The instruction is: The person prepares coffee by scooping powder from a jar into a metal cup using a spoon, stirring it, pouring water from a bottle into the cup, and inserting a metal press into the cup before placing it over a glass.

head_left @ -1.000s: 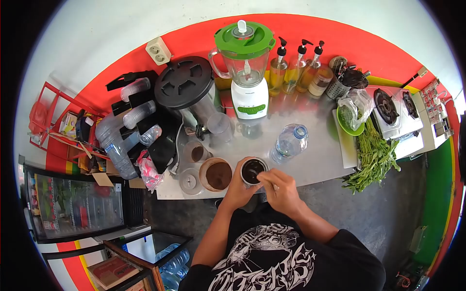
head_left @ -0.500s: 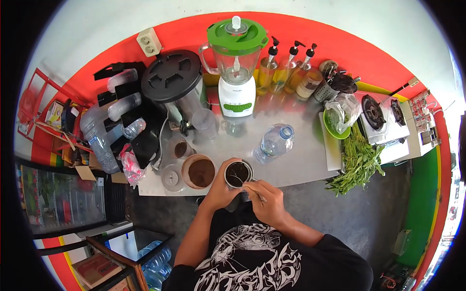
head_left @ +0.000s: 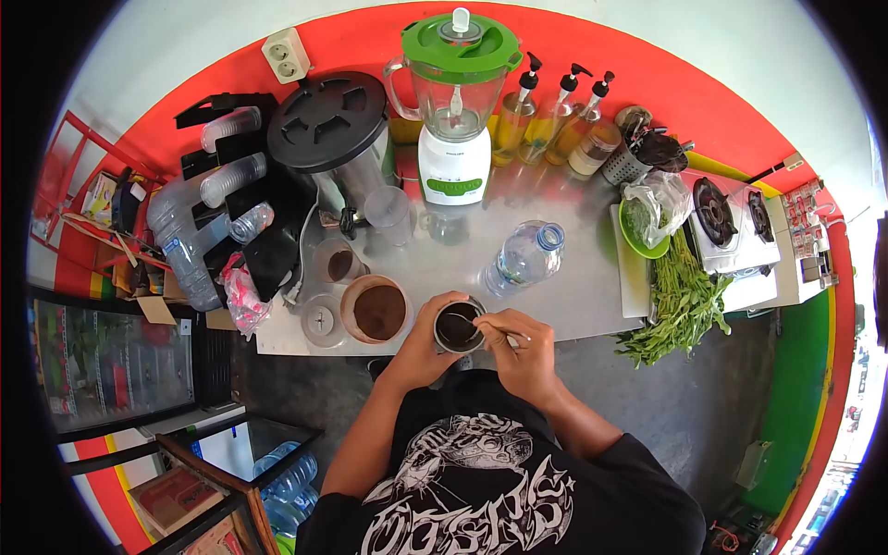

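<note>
My left hand (head_left: 423, 347) is wrapped round the side of a metal cup (head_left: 451, 349) at the table's front edge. Dark brown contents show inside the cup. In my right hand (head_left: 520, 351) is a thin metal spoon (head_left: 467, 318), pinched by its handle, with its lower end inside the cup. Left of the cup stands an open tub (head_left: 347, 314) of brown powder. A clear lid (head_left: 323, 321) lies beside that tub, and a small clear cup with brown powder (head_left: 339, 265) is behind it. To the right is a clear plastic bottle (head_left: 527, 259), uncapped and upright.
A blender (head_left: 454, 166) with a green lid stands at the back, beside several pump bottles (head_left: 514, 125). Left of it is a large black-lidded container (head_left: 328, 125). Leafy greens (head_left: 675, 310), a green bowl (head_left: 638, 239) and a gas stove (head_left: 731, 222) occupy the right.
The spoon's handle now leans lower toward the right, and my right hand has shifted slightly right and up. My left hand keeps its hold on the cup. The whole view has tilted a little.
</note>
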The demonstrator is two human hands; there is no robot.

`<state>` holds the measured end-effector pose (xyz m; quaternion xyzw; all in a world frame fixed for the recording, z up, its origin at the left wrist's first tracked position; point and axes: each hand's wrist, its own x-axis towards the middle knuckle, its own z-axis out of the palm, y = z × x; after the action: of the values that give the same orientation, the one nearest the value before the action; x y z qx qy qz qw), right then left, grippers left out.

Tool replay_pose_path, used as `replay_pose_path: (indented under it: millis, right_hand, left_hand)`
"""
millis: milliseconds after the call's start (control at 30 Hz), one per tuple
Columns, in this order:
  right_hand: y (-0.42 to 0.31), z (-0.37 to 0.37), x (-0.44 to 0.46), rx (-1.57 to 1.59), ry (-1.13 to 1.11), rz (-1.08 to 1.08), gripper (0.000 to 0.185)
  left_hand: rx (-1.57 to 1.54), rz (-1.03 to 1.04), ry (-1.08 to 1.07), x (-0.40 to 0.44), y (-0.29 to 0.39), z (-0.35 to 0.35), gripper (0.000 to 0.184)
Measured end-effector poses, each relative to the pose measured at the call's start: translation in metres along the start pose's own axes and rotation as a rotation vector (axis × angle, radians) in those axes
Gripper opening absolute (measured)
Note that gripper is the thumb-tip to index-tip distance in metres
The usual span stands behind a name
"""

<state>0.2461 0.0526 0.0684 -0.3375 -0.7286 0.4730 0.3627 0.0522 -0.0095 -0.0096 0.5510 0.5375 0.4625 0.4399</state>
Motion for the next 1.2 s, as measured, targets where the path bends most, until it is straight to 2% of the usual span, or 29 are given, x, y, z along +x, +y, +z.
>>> replay_pose_path:
  millis: [33,67,133,167,233,267,367,500,567,700,767,800,867,900,967,1100,1167,1200]
  right_hand:
    - [0.000,0.002,-0.002,0.055,0.044,0.132,0.016]
    - [-0.002,0.000,-0.001,0.059,0.047,0.135,0.016]
    - [-0.008,-0.016,0.000,0.116,-0.120,0.235,0.017]
    - [-0.009,-0.026,0.004,0.116,-0.115,0.242,0.017]
    - [-0.010,-0.049,0.019,-0.003,-0.410,-0.011,0.019]
    - [-0.014,-0.057,0.024,-0.018,-0.455,0.003,0.023]
    - [-0.019,-0.062,0.035,-0.102,-0.408,-0.117,0.022]
    - [-0.031,-0.059,0.037,-0.223,-0.465,-0.236,0.015]
    - [-0.037,-0.056,0.037,-0.368,-0.628,-0.229,0.011]
    - [-0.022,-0.040,0.031,-0.259,-0.455,-0.170,0.011]
    - [-0.010,-0.025,0.016,-0.080,-0.223,0.074,0.014]
    - [-0.003,-0.016,0.010,-0.079,-0.226,0.066,0.014]
    - [0.006,-0.003,0.000,0.122,-0.013,0.029,0.015]
    - [0.006,-0.003,-0.001,0.125,-0.019,0.025,0.015]
    - [0.003,-0.006,-0.002,0.210,0.092,0.128,0.012]
    - [-0.011,-0.039,0.007,0.039,-0.022,0.080,0.011]
    - [-0.015,-0.048,0.016,-0.016,-0.303,-0.028,0.012]
    - [-0.014,-0.046,0.016,-0.014,-0.298,-0.030,0.012]
  left_hand:
    - [-0.042,-0.025,-0.004,-0.001,-0.001,0.000,0.084]
    - [-0.084,-0.050,-0.009,-0.002,-0.002,-0.001,0.084]
    - [-0.092,-0.050,-0.015,-0.005,-0.003,-0.002,0.084]
    - [-0.103,-0.046,-0.014,-0.008,-0.004,-0.001,0.084]
    - [-0.085,-0.018,-0.015,-0.012,-0.005,0.004,0.084]
    - [-0.063,0.013,-0.008,-0.013,-0.006,0.007,0.084]
    - [-0.010,0.038,-0.004,-0.008,-0.001,0.010,0.083]
    - [-0.045,0.019,-0.026,-0.006,0.002,0.009,0.082]
    - [-0.054,-0.002,-0.030,-0.005,0.002,0.009,0.079]
    - [-0.035,0.024,-0.054,-0.003,0.001,0.006,0.080]
    - [-0.109,-0.062,-0.019,-0.003,0.001,0.003,0.082]
    - [-0.105,-0.058,-0.012,-0.003,0.001,0.002,0.082]
    - [-0.181,-0.051,-0.013,-0.003,-0.001,-0.001,0.084]
    - [-0.178,-0.051,-0.005,-0.003,-0.001,-0.002,0.084]
    - [-0.125,-0.015,-0.013,-0.003,0.001,-0.001,0.084]
    - [-0.112,0.000,0.004,-0.002,0.000,0.001,0.085]
    - [-0.093,-0.002,-0.005,-0.001,-0.003,0.001,0.085]
    - [-0.088,-0.001,-0.008,-0.002,-0.002,0.001,0.085]
